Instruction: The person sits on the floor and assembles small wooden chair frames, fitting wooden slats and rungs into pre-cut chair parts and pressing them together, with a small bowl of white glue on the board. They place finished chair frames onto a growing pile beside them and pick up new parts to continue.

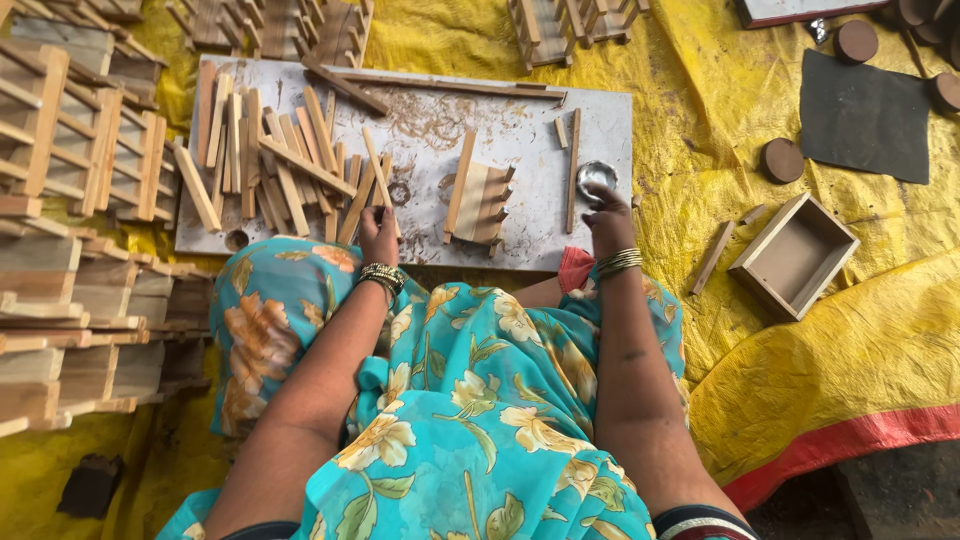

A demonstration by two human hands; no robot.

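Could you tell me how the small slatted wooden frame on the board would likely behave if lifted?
The slatted frame looks thin and probably light. Its slats jut out at one side, so it may flex or loosen. Lying flat on the board, it seems unlikely to roll.

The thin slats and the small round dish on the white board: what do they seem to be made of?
Slats: bare, unpainted wood, judging by the pale brown grain and rough-cut ends. Small round dish, at the right hand: likely metal, as it looks grey and shiny; its contents are unclear.
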